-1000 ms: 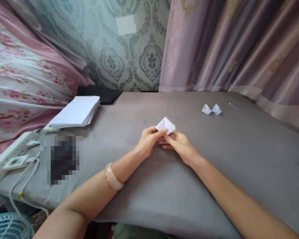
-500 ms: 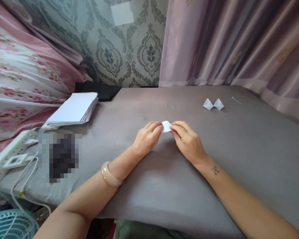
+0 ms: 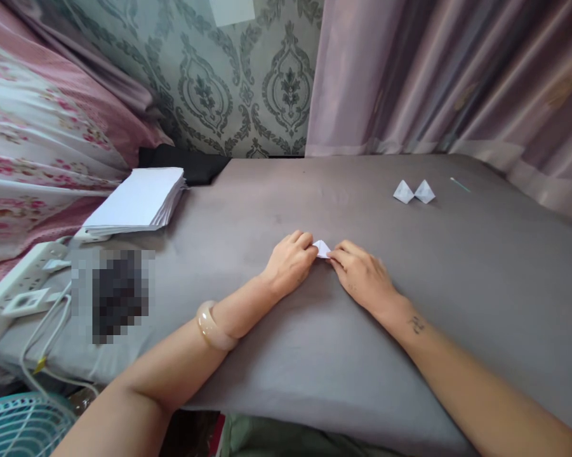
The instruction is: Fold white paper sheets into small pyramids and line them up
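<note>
A small folded white paper [image 3: 322, 249] with a pointed top sits between my two hands, low over the grey cloth [image 3: 286, 355]. My left hand [image 3: 292, 261], with a pale bangle on its wrist, pinches the paper's left side. On the opposite side, the fingertips of my right hand [image 3: 362, 273] are closed on its lower right corner. My fingers cover the paper's edges. Farther back on the right stands a folded white paper piece with two pointed halves [image 3: 425, 192] joined at the middle.
Left of my hands lies a stack of white paper [image 3: 136, 200], beside a black item [image 3: 185, 165]. A white power strip [image 3: 19, 292] with cables runs along the left edge, near a blurred dark object [image 3: 119, 295]. A thin stick [image 3: 459, 184] lies back right; a teal fan [image 3: 23, 422] stands lower left.
Both hands have lowered slightly toward the cloth with the folded paper, and less of it shows between my fingers. The view has tilted down a little.
</note>
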Tool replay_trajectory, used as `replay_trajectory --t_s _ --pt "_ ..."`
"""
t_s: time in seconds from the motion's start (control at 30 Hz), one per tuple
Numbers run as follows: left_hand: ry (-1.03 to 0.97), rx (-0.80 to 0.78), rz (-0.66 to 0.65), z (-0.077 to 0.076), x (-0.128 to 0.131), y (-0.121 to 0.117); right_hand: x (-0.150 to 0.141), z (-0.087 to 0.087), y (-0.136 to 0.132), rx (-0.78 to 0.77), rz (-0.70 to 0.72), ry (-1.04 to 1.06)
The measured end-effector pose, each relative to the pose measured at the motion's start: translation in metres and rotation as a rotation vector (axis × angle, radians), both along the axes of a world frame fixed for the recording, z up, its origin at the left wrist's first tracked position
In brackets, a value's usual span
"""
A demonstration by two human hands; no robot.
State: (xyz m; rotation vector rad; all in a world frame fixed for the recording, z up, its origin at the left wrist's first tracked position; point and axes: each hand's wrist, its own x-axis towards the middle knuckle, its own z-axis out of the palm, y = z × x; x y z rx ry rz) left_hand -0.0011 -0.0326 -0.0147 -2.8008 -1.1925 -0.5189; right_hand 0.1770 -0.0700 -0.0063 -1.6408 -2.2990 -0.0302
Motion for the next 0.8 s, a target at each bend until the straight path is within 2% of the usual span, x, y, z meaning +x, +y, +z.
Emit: replay_trajectory --t_s 0.2,0.3,0.47,0.8 --pt "-0.342 -0.412 0.143 0.000 -0.010 0.005 0.007 0.002 0.006 -0.212 -0.087 0.261" --pt "-0.437 -0.533 0.217 0.003 -0.014 0.012 0.011 0.001 0.012 -0.269 -0.154 0.400" --pt "-0.425 -0.600 0.260 0.010 -0.014 0.015 0.009 -0.001 0.015 -0.276 -0.210 0.425" --pt "-0.332 -0.607 0.327 0.019 -0.007 0.013 0.002 -0.003 0.019 -0.258 -0.268 0.332"
